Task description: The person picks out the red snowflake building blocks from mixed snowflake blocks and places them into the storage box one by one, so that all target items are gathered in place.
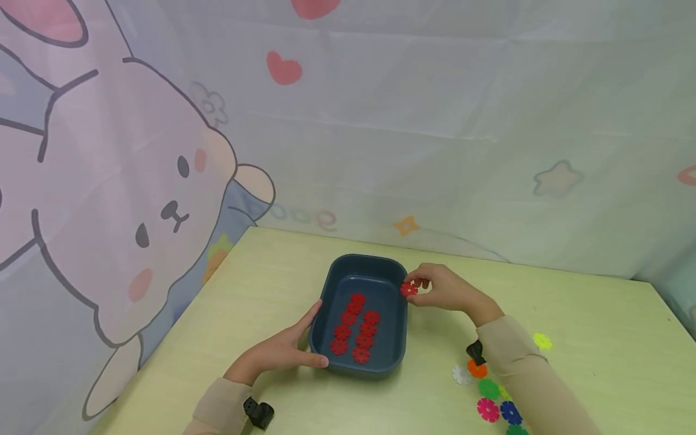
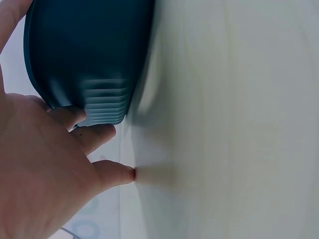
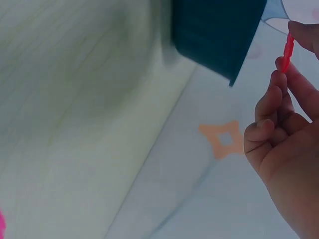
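A dark blue tray (image 1: 326, 290) stands mid-table with several red snowflake discs (image 1: 356, 329) in two rows inside. My left hand (image 1: 283, 349) lies flat against the tray's near-left side, fingers straight; the left wrist view shows my fingertips (image 2: 99, 134) touching the tray wall (image 2: 89, 55). My right hand (image 1: 443, 289) pinches one red disc (image 1: 409, 289) just above the tray's far-right rim; in the right wrist view the disc (image 3: 286, 52) is edge-on between thumb and finger, beside the tray (image 3: 214, 30).
Loose discs lie right of the tray by my right sleeve: white (image 1: 461, 374), orange (image 1: 478, 369), green (image 1: 489, 388), pink (image 1: 487, 409), blue (image 1: 510, 412), yellow (image 1: 542, 341). A cartoon-rabbit curtain (image 1: 163, 181) hangs behind the yellow-green table (image 1: 598, 338).
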A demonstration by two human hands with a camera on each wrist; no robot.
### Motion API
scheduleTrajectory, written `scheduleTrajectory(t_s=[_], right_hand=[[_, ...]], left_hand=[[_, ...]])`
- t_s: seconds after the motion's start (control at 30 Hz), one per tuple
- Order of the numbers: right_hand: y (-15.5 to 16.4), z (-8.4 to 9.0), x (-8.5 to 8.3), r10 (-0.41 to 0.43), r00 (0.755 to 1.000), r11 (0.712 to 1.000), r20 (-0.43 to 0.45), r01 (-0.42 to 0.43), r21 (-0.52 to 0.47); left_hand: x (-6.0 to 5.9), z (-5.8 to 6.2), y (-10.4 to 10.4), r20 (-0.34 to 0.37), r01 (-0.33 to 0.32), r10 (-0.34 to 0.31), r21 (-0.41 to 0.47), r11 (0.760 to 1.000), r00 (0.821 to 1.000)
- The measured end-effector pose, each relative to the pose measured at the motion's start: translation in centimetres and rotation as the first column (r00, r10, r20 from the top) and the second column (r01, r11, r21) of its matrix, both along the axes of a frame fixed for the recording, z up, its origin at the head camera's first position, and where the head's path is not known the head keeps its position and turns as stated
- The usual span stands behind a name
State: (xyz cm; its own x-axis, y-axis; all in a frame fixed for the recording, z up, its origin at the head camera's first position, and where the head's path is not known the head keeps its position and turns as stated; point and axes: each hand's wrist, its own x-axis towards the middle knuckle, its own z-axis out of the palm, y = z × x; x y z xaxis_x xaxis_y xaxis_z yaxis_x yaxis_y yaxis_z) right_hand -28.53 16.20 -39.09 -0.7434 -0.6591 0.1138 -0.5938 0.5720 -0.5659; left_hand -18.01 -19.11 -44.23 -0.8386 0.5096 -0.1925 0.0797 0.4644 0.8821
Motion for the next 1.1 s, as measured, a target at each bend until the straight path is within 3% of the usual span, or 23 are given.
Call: scheduleTrajectory(t_s=[0.17,0.57,0.8,1.1], right_hand=[[-2.7,-0.1,-0.3,0.039,0.999,0.999,0.021,-0.038,-0.009],[-6.5,-1.5,-2.2,0.065,0.995,0.995,-0.079,-0.059,0.075],[-7.6,-2.4,-2.8,0.069,0.994,0.981,-0.08,-0.053,0.188],[-8.3,-2.7,-2.7,0.104,0.985,0.94,-0.137,-0.053,0.336]], left_hand=[[0.2,0.0,0.0,0.008,-0.004,0.004,-0.001,1.0,1.0],[0.3,0.2,0.0,0.0,-0.008,0.008,-0.009,1.0,1.0],[0.2,0.2,0.0,0.0,-0.005,0.005,-0.006,1.0,1.0],[0.2,0.2,0.0,-0.007,0.005,-0.005,-0.005,1.0,1.0]])
